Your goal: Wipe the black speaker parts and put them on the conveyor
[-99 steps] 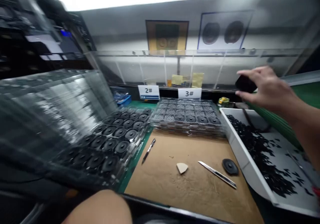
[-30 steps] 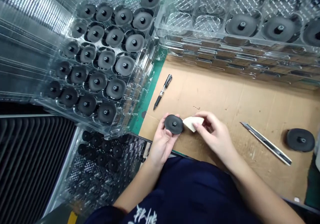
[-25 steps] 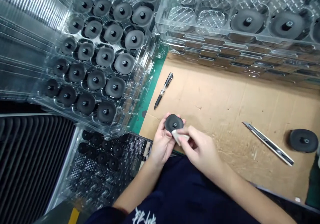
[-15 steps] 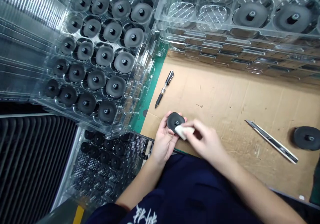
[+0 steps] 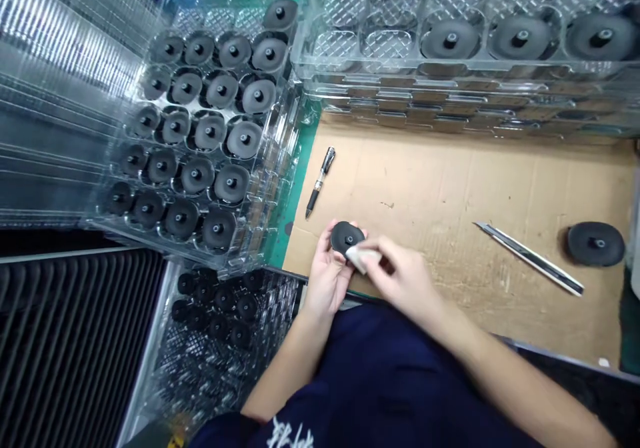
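That's 1 pen, 1 knife and 1 loose disc on the cardboard! Near its front-left corner, the left hand, half-curled, grips 1 black disc; the right hand pinches 1 white wedge against it.

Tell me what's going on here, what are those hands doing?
The left hand holds a round black part, and the right hand holds a small white wedge against its edge. A pen, a knife and another black part lie on the cardboard. More black parts sit in clear trays.
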Demonstrator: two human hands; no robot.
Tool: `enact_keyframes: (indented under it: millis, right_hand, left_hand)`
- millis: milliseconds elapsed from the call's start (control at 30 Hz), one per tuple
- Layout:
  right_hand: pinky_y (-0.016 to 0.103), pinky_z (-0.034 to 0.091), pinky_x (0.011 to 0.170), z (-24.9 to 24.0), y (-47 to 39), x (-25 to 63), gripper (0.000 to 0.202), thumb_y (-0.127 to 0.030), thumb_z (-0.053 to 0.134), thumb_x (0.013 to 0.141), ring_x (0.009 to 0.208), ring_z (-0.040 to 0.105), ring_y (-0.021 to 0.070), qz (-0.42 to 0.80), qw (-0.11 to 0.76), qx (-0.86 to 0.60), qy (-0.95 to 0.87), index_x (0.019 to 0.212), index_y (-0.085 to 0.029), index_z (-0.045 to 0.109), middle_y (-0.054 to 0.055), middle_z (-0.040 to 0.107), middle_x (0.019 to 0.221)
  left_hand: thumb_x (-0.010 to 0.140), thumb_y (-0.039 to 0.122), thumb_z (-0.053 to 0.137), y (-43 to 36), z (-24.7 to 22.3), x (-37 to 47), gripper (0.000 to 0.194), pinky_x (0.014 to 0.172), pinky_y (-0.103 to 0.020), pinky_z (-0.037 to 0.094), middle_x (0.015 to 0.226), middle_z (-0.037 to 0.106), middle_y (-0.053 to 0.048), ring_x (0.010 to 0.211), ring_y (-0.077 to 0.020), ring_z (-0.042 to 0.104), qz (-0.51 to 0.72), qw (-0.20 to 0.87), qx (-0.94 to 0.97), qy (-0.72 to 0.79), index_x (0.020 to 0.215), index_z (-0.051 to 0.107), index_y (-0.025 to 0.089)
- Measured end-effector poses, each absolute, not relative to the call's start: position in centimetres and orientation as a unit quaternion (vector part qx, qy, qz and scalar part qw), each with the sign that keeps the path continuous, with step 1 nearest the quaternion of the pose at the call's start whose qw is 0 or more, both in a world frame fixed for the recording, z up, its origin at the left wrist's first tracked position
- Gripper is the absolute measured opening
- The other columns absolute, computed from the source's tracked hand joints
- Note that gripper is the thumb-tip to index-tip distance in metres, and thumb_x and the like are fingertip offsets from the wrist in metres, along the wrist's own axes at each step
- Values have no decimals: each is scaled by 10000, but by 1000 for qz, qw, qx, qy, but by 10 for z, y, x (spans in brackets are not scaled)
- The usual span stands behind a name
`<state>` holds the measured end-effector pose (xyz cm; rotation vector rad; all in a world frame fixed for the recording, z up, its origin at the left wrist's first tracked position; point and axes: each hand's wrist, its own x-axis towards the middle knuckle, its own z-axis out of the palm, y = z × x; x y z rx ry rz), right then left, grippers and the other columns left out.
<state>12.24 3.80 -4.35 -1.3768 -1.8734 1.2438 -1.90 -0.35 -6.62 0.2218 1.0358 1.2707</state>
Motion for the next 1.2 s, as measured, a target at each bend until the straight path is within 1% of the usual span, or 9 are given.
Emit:
enact_keyframes:
  millis: [267,367,433,500,600,800,967,1100,1200]
  right_hand:
    - [296,461,861,-6,39,129,239,-204,430,911,962,592,158,392,334,-482,-709,1081,-176,596,50,658,1031]
    - [265,473,824,9,31,129,214,-166,451,893,897,609,135,424,303,-455,-722,1035,-182,610,24,668,984]
    - [292,469,822,13,29,130,210,-167,444,892,880,609,152,381,312,-467,-735,1021,-173,610,32,666,969]
    - [337,459,839,16,24,131,230,-169,431,895,893,596,182,338,338,-472,-741,1069,-157,582,59,654,972]
    - [324,471,745,20,14,134,253,-159,439,891,797,584,173,364,334,-438,-751,1123,-180,537,50,642,893]
    - [351,449,778,31,19,136,227,-171,410,899,842,563,186,298,346,-452,-766,1074,-140,551,73,627,931]
    - [317,435,672,34,11,137,233,-128,448,872,724,518,158,343,345,-408,-773,1083,-144,545,47,603,814]
    - [350,430,739,38,16,137,233,-138,447,876,801,527,181,289,367,-425,-775,1071,-96,567,84,618,904]
    - [335,420,711,38,9,145,255,-118,454,866,786,512,173,314,369,-372,-792,1098,-98,557,76,618,888]
  left_hand:
    - [711,256,731,2,-44,-7,567,910,-296,497,1254,582,-85,1077,-208,597,495,728,119,460,1238,523,243]
    - [730,201,711,1,-33,-2,512,826,-245,527,1146,643,-53,985,-169,636,478,741,125,456,1212,547,253]
    - [732,208,709,0,-28,0,439,783,-214,528,1069,670,-51,946,-158,647,482,735,133,458,1154,589,223]
    - [709,193,725,-1,-24,-1,436,813,-243,528,1065,673,-48,958,-178,648,484,733,136,459,1128,606,224]
    - [687,96,715,-2,-18,-3,533,885,-317,518,1142,650,-21,1001,-208,639,487,732,131,459,1166,582,288]
    - [671,159,750,-1,-8,2,425,846,-263,526,1032,692,-37,958,-194,650,485,747,142,433,1078,644,221]
    - [637,74,750,0,3,0,545,831,-257,533,1095,677,-9,984,-195,649,476,759,131,424,1124,616,280]
    - [656,105,744,0,9,4,393,769,-174,518,976,707,-14,964,-157,649,480,753,138,429,1024,669,220]
    - [606,78,766,0,14,1,496,833,-230,518,1012,705,-3,959,-174,652,461,772,142,414,1056,662,256]
